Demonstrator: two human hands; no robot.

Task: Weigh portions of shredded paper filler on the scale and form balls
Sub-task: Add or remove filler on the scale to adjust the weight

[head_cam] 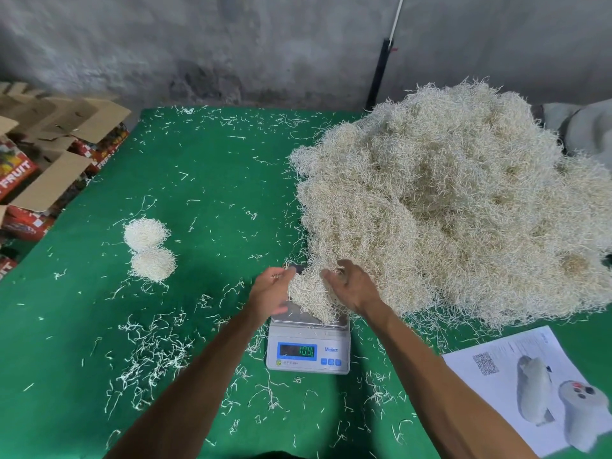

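A small white digital scale (308, 351) stands on the green table, its blue-framed display lit with digits. A portion of cream shredded paper (311, 294) lies on its pan, still joined to the big pile (457, 207) at the right. My left hand (270, 291) presses the portion's left side with fingers fairly straight. On the portion's right side my right hand (352, 286) has its fingers curled into the shreds. Two formed paper balls (145, 233) (153, 264) sit side by side at the left of the table.
Loose paper strands litter the green table cloth (205, 180). Open cardboard fruit boxes (43, 167) stand off the table's left edge. A printed sheet with pictures (523, 382) lies at the front right. A grey wall closes off the back.
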